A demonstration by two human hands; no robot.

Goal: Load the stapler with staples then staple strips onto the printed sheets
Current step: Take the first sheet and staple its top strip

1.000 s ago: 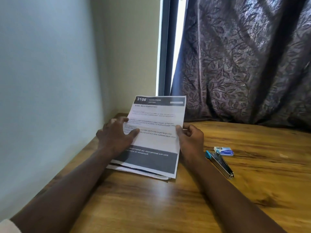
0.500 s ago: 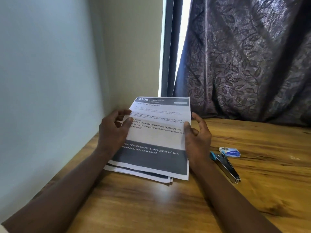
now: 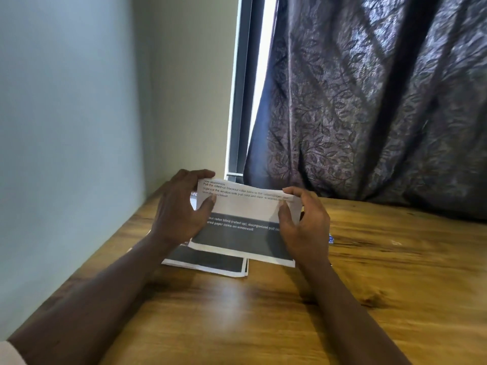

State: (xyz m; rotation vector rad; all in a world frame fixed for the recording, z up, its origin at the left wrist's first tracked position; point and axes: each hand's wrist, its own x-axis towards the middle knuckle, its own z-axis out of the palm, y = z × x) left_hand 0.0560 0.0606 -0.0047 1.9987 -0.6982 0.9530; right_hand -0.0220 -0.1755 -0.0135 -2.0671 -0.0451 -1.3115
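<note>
Your left grip (image 3: 179, 212) and right grip (image 3: 305, 225) both pinched the folded sheet (image 3: 245, 206) above the stack (image 3: 210, 262); uneven pull could have skewed the crease.

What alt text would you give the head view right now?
The left hand and right hand hold a printed sheet near its top corners, its top bent away, over a stack of sheets on a wooden table. A patterned curtain hangs behind.

Wooden table (image 3: 369, 299), pale corner wall (image 3: 66, 127), patterned dark curtain (image 3: 369, 101), bright window slit (image 3: 263, 75)
</note>
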